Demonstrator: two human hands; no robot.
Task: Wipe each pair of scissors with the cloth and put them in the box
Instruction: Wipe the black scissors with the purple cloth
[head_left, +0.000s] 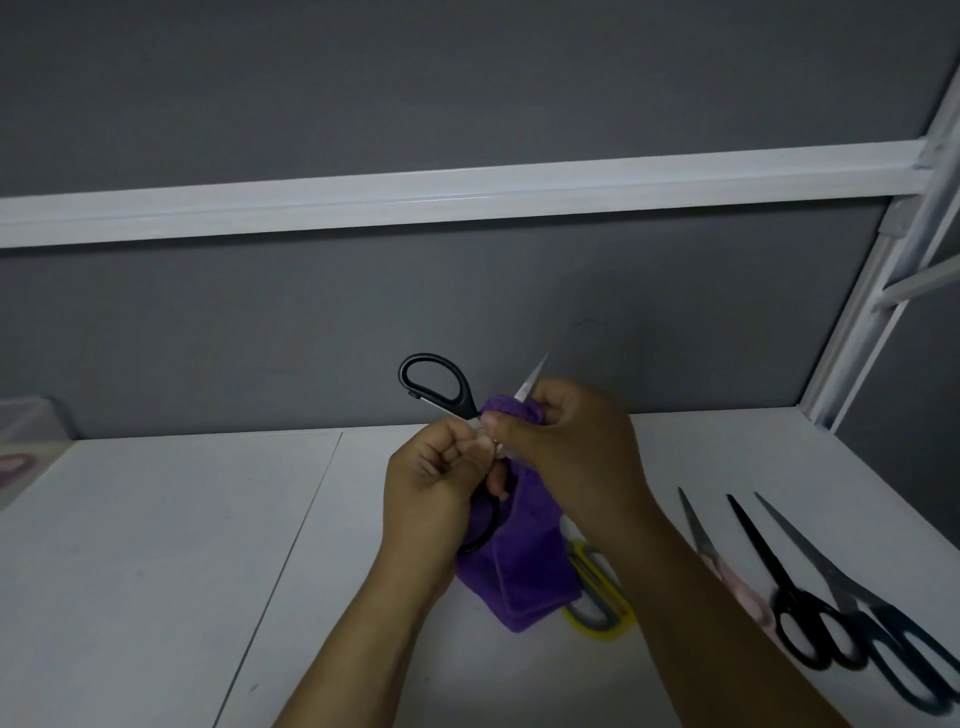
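The black-handled scissors (439, 387) are held up above the middle of the surface (156, 545), blades spread. One handle loop stands up and to the left. The other is largely hidden low down behind the left hand (431, 488), whose fingers are curled tight round the scissors near the pivot. The right hand (571, 452) has its fingers pinched together on the purple cloth (524, 561), which is bunched round one blade. Only the blade tip (535, 370) pokes out beyond it, and the rest of the cloth hangs down to the surface. This looks like the wiping step for this pair, with boxing not yet begun. The next move probably calls for drawing the cloth along the blade toward the tip, fingers kept on the flat and off the edge. The pair can then be closed and carried far left to the translucent box (31, 421) at the edge of view; something pinkish shows through it, too dim to identify. A yellow-handled pair (597, 613) lies partly under the hanging cloth. To the near right lie a pink-handled pair (737, 587), a black pair (779, 582) and a larger dark pair (893, 649), close together and apparently waiting their turn.
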